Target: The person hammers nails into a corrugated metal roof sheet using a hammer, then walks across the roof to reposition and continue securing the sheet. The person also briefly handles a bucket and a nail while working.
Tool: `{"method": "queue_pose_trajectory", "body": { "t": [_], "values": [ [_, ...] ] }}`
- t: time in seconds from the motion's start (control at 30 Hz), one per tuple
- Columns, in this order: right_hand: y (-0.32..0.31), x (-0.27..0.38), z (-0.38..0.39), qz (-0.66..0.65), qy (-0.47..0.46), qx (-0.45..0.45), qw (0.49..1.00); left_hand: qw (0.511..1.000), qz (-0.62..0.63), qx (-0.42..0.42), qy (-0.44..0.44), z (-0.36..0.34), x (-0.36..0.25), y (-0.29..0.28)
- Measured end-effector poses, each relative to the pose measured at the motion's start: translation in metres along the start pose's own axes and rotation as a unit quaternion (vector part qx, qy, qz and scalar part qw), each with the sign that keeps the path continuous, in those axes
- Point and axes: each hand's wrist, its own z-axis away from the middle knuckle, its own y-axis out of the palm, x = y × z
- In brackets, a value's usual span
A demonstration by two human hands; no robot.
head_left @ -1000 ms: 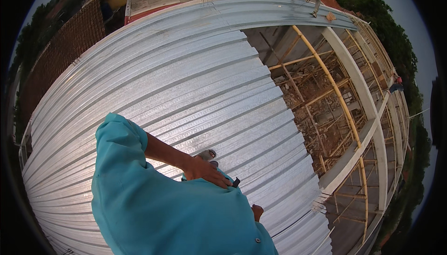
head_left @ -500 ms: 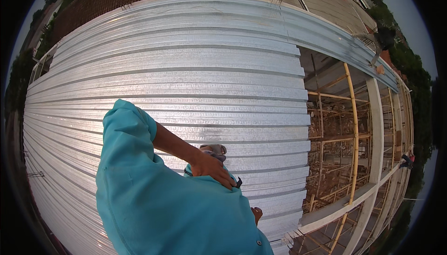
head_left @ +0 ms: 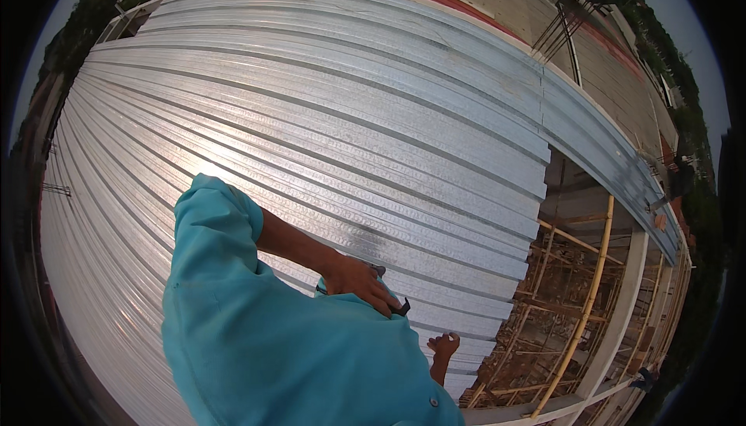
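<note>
My left hand (head_left: 359,282) lies at my waist, its fingers stretched out over the hem of my turquoise shirt (head_left: 303,340). A small black strap or clip (head_left: 402,307) sticks out by its fingertips. To the right of my body, my right hand (head_left: 444,343) is raised over the metal sheeting with curled fingers; whether something small is in them cannot be made out. Beneath me spread ribbed, silvery metal roof sheets (head_left: 373,162). Part of a shoe (head_left: 376,269) shows just past my left hand.
At the right the sheets end at a stepped edge above an open drop with bamboo poles (head_left: 579,325), concrete beams (head_left: 618,317) and rubble below. A co-worker (head_left: 678,181) is at the far right, another person (head_left: 645,378) lower down. Rebar (head_left: 558,31) juts up beyond the roof.
My view has turned, so the roof ribs now slant down to the right. My right hand has risen further into view. My left hand stays at my waist.
</note>
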Motion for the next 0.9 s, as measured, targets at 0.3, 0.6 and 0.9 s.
{"method": "queue_pose_trajectory", "body": {
  "t": [0.3, 0.6, 0.9],
  "values": [
    [0.042, 0.020, -0.031, 0.045, 0.026, 0.133, 0.990, 0.994, 0.025, -0.098, -0.042, 0.043, 0.018, -0.007],
    [0.110, 0.071, -0.110, 0.718, -0.345, 0.227, 0.560, 0.977, 0.000, -0.165, -0.135, 0.087, 0.058, -0.037],
    [0.331, 0.261, -0.181, 0.493, -0.200, 0.218, 0.818, 0.965, 0.044, -0.190, -0.176, 0.154, 0.208, -0.142]
  ]
}}
